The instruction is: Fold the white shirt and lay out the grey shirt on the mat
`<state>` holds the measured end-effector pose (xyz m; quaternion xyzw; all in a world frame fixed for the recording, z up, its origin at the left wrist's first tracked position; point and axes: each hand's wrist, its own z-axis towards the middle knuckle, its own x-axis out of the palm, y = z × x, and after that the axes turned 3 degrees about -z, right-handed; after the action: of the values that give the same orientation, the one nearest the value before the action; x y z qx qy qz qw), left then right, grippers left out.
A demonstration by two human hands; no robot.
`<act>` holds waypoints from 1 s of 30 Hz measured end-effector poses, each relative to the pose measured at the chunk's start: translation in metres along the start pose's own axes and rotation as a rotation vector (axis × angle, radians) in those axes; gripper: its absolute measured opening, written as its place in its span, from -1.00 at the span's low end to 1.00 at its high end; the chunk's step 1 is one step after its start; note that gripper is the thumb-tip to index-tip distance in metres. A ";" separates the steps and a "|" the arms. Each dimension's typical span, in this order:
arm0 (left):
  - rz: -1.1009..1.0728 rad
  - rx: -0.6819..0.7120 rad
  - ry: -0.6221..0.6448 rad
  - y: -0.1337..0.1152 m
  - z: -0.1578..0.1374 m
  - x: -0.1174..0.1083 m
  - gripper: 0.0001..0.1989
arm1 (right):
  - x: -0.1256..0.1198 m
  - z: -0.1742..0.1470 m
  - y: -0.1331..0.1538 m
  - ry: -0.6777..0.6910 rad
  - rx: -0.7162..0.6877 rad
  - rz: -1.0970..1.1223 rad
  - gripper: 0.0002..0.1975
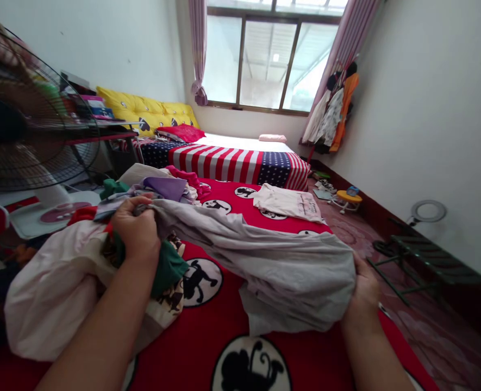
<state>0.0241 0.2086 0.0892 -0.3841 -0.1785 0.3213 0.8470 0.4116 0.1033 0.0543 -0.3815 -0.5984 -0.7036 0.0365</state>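
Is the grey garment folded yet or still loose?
Loose: the grey garment hangs bunched and creased between the left hand and right hand.

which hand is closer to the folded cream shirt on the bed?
Right. The right hand grips the grey garment below the folded cream shirt; the left hand is across the bed by the clothes pile.

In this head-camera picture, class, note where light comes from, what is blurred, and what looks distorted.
Head view: daylight floods through the window, washing it out; the fan at left is blurred; wide-angle bending tilts the walls and stretches both forearms; the left hand and right hand gripping the grey garment stay fairly sharp.
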 end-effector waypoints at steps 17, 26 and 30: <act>0.100 0.367 1.039 -0.022 -0.099 0.053 -0.70 | -0.020 0.009 0.010 -0.013 -0.167 -1.084 -0.51; 0.002 -0.268 1.257 -0.041 -0.089 0.046 -0.50 | 0.043 -0.057 0.009 0.188 -0.221 -0.413 -0.69; -0.194 -0.829 1.427 -0.045 -0.086 0.045 -0.22 | 0.072 -0.099 -0.011 0.695 -0.085 -0.420 -0.74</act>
<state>0.1225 0.1708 0.0713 -0.7594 0.2651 -0.1658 0.5705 0.3065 0.0489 0.0876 0.0082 -0.5857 -0.8069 0.0764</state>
